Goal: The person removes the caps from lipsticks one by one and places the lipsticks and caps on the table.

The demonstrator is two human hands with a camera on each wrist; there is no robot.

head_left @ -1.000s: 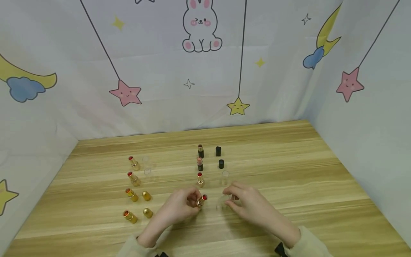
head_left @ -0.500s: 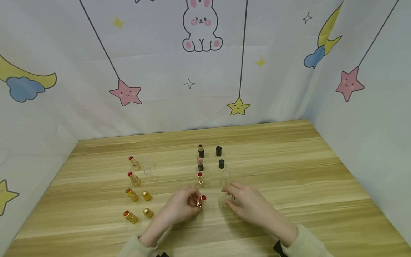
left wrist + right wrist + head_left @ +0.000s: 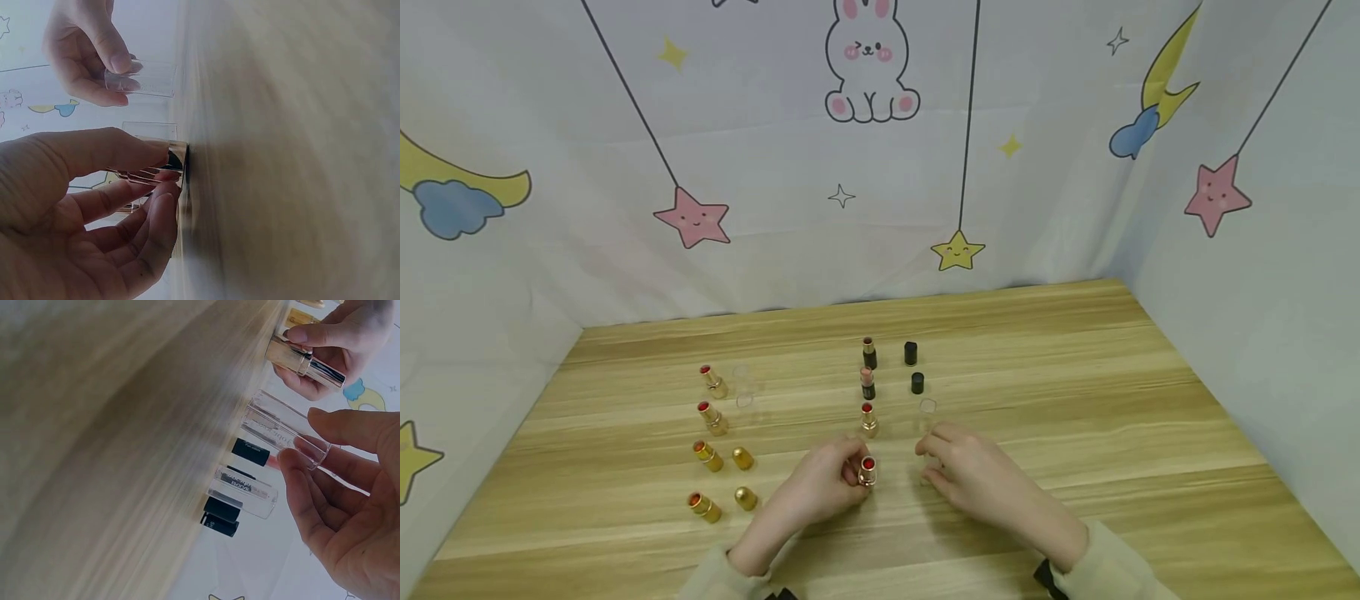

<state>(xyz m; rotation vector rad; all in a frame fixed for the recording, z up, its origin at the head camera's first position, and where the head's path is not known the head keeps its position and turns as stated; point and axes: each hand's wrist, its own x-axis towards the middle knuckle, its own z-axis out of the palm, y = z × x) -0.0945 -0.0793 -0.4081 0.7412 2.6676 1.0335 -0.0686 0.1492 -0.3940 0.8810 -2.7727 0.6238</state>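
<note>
My left hand [image 3: 826, 482] pinches the base of a gold lipstick [image 3: 868, 472] with a red bullet, between thumb and fingers. The lipstick stands about upright at the table top; the gold base [image 3: 177, 155] shows between the fingertips in the left wrist view. To its right, my right hand [image 3: 972, 468] pinches a clear cap [image 3: 281, 428] by its upper end. The cap is upright, its lower end at or close to the table, and apart from the lipstick. Behind my left hand stands another gold lipstick [image 3: 868, 420], with a second clear cap [image 3: 927, 415] to its right.
Farther back are two dark-based lipsticks [image 3: 868, 383] and two black caps [image 3: 917, 383]. On the left, a column of gold lipsticks [image 3: 707, 456] stands beside gold caps [image 3: 742, 458] and clear caps [image 3: 744, 392]. A printed curtain [image 3: 775, 250] hangs behind the wooden table [image 3: 1075, 358].
The lipstick in my left hand has gone from leaning right to nearly upright. My right hand has shifted slightly left with the clear cap.
</note>
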